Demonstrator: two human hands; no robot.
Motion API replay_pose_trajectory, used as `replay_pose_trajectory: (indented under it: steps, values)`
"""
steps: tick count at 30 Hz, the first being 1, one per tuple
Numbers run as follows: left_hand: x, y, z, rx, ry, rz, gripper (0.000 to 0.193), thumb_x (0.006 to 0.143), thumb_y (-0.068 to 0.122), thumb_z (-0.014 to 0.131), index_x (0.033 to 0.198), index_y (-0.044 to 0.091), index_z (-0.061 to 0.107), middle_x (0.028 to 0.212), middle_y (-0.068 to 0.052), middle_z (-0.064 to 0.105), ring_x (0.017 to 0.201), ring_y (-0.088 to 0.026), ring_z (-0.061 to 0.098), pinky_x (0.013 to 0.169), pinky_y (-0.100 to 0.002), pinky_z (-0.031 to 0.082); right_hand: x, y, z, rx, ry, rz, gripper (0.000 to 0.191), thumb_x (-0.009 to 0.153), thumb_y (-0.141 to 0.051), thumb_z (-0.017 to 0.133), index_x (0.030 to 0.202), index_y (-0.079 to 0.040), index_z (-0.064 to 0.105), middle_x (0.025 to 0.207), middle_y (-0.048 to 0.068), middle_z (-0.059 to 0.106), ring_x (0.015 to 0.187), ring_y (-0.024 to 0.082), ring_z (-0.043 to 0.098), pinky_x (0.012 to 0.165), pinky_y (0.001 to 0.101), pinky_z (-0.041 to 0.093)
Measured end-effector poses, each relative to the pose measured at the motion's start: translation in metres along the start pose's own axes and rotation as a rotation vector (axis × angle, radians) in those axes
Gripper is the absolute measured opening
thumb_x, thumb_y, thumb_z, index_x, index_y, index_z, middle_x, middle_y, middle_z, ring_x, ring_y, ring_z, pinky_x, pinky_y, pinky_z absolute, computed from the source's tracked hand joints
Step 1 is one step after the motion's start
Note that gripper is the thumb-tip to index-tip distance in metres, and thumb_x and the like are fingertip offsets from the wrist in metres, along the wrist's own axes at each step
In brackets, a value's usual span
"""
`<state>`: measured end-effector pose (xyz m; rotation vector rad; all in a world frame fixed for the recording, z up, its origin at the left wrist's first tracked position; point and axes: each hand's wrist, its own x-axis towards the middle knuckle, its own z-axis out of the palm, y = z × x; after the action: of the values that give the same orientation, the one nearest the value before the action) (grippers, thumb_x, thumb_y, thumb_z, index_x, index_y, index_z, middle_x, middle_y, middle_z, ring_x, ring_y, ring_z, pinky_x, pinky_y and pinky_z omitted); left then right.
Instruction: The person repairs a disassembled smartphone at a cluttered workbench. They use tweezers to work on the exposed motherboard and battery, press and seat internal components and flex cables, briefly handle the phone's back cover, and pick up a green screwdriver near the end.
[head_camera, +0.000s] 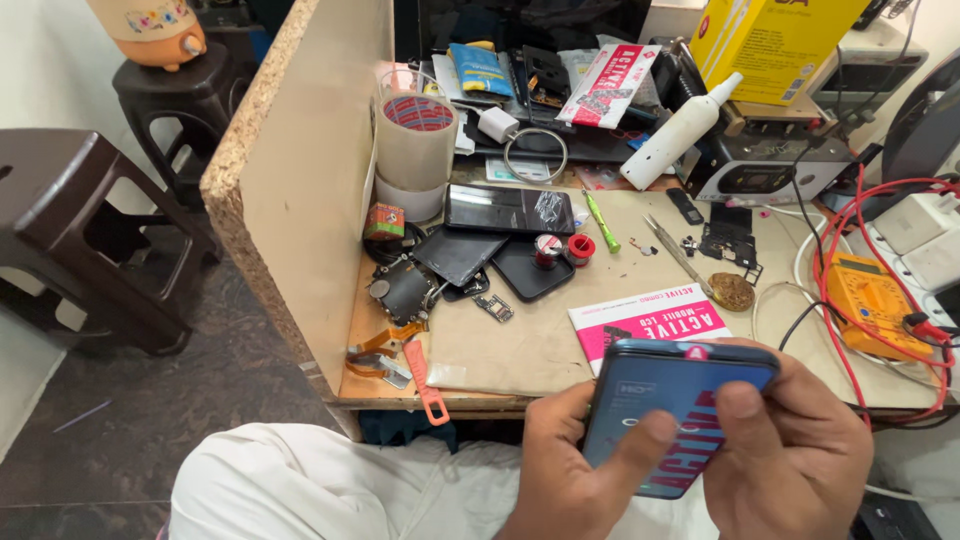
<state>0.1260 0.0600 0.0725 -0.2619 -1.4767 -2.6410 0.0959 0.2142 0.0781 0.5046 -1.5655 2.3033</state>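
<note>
Held low over the lap at the near right: a blue-backed, flat rectangular phone panel with a red-lettered film (668, 415), tilted, far edge up, just off the near edge of the bench (520, 350). Left hand (570, 470) curled under and around the left side, thumb laid across the face — closed on it. Right hand (795, 455) wrapped round the right edge, thumb pressed down on the upper face, fingers hidden behind; also closed on the panel.

Just beyond the panel, flat on the bench, a pink-and-white printed card sleeve (650, 320), partly covered by the panel's far edge. Right of that, a small round brass-coloured mesh pad (732, 291) and long metal tweezers (678, 255). Farther right, a yellow multimeter (875, 300) tangled in red wires (835, 250).

Mid-bench: a dark phone with a glossy black screen (510, 209), more dark panels and back covers beneath and near it, a small red cap (581, 246), a green-handled tool (602, 221). Far left, stacked rolls of wide tape (414, 150) against a chipboard side wall (300, 170). Near left edge — an orange plastic prying tool (424, 380) hanging over the rim. Far side, a white plastic squeeze bottle (682, 132) lying tilted and a yellow cardboard box (775, 40).

On the floor to the left, dark plastic stools (90, 240).
</note>
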Motion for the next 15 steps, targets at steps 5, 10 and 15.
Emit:
replay_pose_trajectory:
  steps: [5, 10, 15]
  values:
    - [-0.006, -0.004, -0.001, 0.144, 0.01, 0.083, 0.051, 0.109, 0.042, 0.055, 0.115, -0.006, 0.071, 0.082, 0.001, 0.064, 0.077, -0.004, 0.052, 0.068, -0.023, 0.043, 0.001, -0.004, -0.003, 0.084, -0.019, -0.012, 0.029, 0.112, -0.003, 0.063, 0.129, 0.02, 0.058, 0.117, 0.027, 0.069, 0.107, 0.028, 0.071, 0.106, 0.0452, 0.057]
    - [-0.007, -0.006, 0.001, 0.217, 0.037, 0.107, 0.052, 0.107, 0.043, 0.055, 0.116, -0.005, 0.071, 0.083, -0.002, 0.068, 0.077, -0.005, 0.057, 0.07, -0.023, 0.048, 0.001, -0.011, 0.002, 0.117, -0.001, 0.048, 0.044, 0.107, -0.024, 0.061, 0.122, 0.018, 0.063, 0.108, 0.025, 0.072, 0.096, 0.028, 0.074, 0.088, 0.0401, 0.059]
    - [-0.01, -0.009, 0.005, 0.255, 0.027, 0.137, 0.051, 0.107, 0.042, 0.055, 0.113, -0.006, 0.072, 0.084, -0.007, 0.07, 0.078, -0.008, 0.06, 0.071, -0.026, 0.051, -0.004, -0.014, 0.001, -0.016, 0.037, 0.012, 0.045, 0.118, -0.023, 0.062, 0.117, 0.022, 0.061, 0.105, 0.028, 0.069, 0.093, 0.03, 0.071, 0.092, 0.0435, 0.059]
